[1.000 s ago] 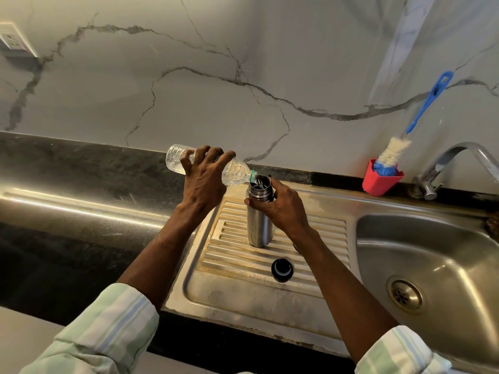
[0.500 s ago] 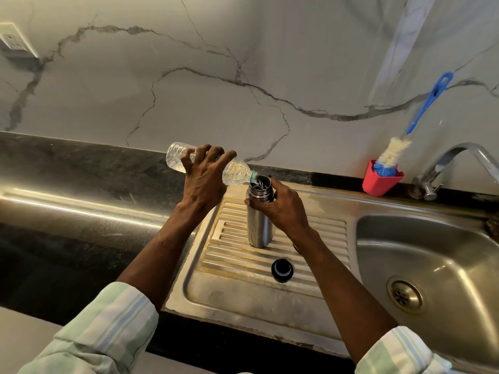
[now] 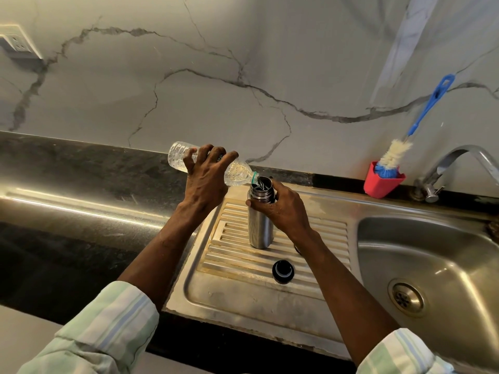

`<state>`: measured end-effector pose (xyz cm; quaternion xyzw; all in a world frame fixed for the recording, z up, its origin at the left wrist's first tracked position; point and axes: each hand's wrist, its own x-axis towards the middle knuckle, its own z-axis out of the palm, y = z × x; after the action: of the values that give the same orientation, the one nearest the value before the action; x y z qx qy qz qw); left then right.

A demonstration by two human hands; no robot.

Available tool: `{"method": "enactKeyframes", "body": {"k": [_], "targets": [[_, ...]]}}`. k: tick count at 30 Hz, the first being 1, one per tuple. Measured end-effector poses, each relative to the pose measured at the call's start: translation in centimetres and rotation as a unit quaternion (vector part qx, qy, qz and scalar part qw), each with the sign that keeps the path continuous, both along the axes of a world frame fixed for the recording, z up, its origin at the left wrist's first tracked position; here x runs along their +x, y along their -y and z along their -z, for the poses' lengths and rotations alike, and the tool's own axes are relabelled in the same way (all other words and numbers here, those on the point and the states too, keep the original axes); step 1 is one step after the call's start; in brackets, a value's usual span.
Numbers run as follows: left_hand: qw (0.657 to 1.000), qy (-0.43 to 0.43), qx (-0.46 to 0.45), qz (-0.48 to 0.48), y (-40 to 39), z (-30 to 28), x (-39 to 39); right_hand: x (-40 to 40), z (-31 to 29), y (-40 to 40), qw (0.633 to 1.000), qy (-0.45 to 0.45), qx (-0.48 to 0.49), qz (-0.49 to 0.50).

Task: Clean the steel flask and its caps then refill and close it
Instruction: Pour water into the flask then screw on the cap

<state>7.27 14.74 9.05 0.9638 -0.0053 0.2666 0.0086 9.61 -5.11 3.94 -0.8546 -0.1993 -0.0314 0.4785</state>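
Flask [image 3: 259, 225], steel and uncapped, stands upright on the ribbed drainboard [image 3: 318, 233] of the sink, and the right hand [image 3: 283, 209] has its fingers and thumb wrapped round the shoulder just under the threaded neck, bracing it. The left hand [image 3: 206, 179] grips a clear plastic bottle [image 3: 237, 172] from above, fingers curled over its body, tipped nearly flat so its mouth sits right at the flask's opening with water running in. Against the two earlier frames almost nothing has shifted: both hands and the bottle's tilt are where they were, so the pour is simply carrying on and the refill is under way, which suggests that the cleaning is behind it. How full the flask is cannot be read from here. A black cap [image 3: 283, 270] lies on the drainboard just in front of the flask, apart from it, waiting for the closing step; part of another small item peeks out beside the right wrist, too hidden to name. Farther right, a bottle brush [image 3: 397, 153] stands in a red holder [image 3: 382, 183] by the tap [image 3: 453, 163], beside the basin [image 3: 432, 255].
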Motion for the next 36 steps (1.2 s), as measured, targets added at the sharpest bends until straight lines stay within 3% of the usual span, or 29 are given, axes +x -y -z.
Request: {"method": "enactKeyframes", "body": {"k": [36], "targets": [[0.999,0.018,0.050,-0.001,0.02,-0.37,0.41,-0.21,-0.27,0.02,1.000,-0.013,-0.007,0.005]]}}
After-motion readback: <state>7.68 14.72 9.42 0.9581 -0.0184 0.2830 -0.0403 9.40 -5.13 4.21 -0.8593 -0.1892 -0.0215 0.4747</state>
